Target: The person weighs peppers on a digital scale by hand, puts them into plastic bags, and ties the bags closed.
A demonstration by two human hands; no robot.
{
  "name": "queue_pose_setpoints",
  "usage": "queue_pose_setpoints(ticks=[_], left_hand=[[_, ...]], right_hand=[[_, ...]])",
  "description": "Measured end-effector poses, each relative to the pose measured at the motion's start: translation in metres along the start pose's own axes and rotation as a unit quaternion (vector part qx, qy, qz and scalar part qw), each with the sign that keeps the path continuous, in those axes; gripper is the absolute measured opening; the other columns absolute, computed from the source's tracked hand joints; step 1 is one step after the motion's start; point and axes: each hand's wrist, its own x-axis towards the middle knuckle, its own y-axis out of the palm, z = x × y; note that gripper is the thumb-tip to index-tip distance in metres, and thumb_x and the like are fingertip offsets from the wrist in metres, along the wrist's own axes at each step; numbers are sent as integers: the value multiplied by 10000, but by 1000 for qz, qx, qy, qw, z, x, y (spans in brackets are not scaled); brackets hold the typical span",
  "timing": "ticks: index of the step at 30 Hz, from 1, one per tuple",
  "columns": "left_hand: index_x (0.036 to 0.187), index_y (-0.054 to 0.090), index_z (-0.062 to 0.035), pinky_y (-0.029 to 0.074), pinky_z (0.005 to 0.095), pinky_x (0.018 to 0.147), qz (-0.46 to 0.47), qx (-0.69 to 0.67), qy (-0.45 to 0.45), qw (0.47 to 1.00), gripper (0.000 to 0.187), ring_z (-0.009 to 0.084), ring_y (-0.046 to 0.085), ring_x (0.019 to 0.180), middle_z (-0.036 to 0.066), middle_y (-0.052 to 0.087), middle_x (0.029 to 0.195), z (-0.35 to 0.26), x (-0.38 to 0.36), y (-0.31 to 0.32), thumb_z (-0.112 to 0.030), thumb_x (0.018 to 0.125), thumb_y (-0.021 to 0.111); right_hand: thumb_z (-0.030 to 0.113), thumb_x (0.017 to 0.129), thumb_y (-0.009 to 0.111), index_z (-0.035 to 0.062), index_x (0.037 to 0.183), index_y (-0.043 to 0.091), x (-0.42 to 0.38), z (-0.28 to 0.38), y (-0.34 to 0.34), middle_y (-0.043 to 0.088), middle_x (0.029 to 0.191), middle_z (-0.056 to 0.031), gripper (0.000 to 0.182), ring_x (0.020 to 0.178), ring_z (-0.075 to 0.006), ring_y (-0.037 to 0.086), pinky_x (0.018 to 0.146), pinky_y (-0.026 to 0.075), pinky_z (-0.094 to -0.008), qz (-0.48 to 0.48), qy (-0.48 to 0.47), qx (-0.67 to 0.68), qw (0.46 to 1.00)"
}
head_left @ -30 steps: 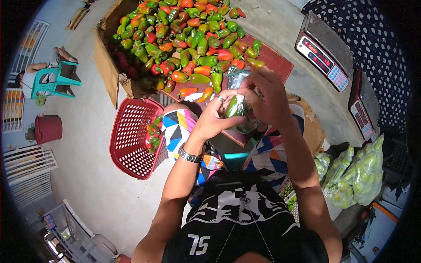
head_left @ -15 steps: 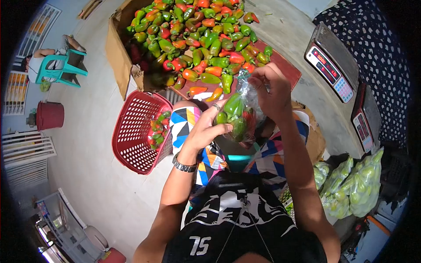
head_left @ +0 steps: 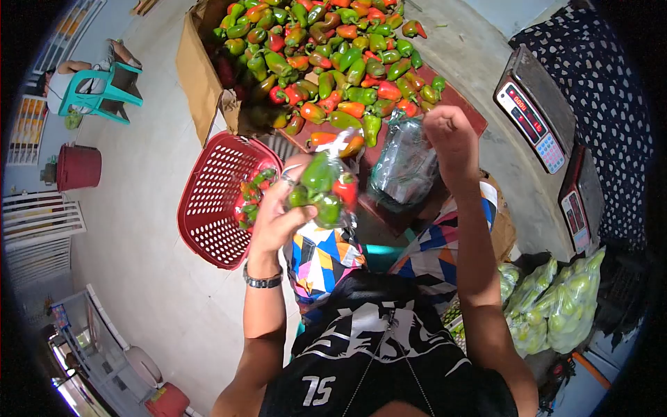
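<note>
My left hand is closed on a clear plastic bag of peppers, several green and one red, held above my lap. Its top is gathered and points up toward the pile. My right hand is raised over the edge of the red table, its fingers partly curled and apart, with nothing seen in them. Just left of it lies a stack of empty clear bags. Beyond both hands spreads a large pile of green and red peppers.
A red basket with bagged peppers stands at left, below a cardboard flap. Two digital scales are at right, above bags of green produce. A person sits on a green chair at far left.
My left hand has moved left with the bag of peppers, toward the basket. My right hand has come off the bag and sits slightly farther right. The empty bags are now uncovered.
</note>
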Motion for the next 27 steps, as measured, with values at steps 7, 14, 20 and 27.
queue_pose_setpoints(ticks=[7, 14, 20, 27], left_hand=[[1471, 543, 33, 435, 316, 1073, -110, 49, -12, 993, 784, 180, 593, 1207, 72, 645, 1325, 6, -20, -43, -99, 721, 729], [1318, 646, 31, 507, 299, 870, -256, 120, -138, 949, 521, 149, 640, 924, 36, 698, 1073, 38, -65, -163, -169, 837, 657], [1092, 725, 59, 506, 311, 725, -305, 184, -276, 893, 322, 149, 629, 793, 53, 703, 894, 197, -99, -273, -147, 856, 650], [918, 753, 69, 579, 486, 730, -141, 590, -279, 745, 362, 421, 737, 783, 294, 734, 841, 316, -105, -279, -266, 808, 670]], right_hand=[[196, 1003, 713, 30, 1070, 643, -30, -46, -29, 663, 858, -3, 192, 769, -83, 614, 694, 506, -277, -30, 144, -134, 980], [196, 999, 707, 61, 1016, 669, -54, -68, -122, 634, 801, 26, 141, 755, -64, 591, 690, 517, -271, -95, 128, -273, 949], [217, 980, 732, 47, 998, 685, -51, -84, -142, 641, 771, -14, 177, 711, -99, 597, 678, 545, -320, -124, 183, -280, 934], [176, 905, 751, 30, 1006, 698, -34, -56, -83, 706, 929, -176, 185, 848, -324, 706, 776, 562, -408, 69, 107, -429, 894]])
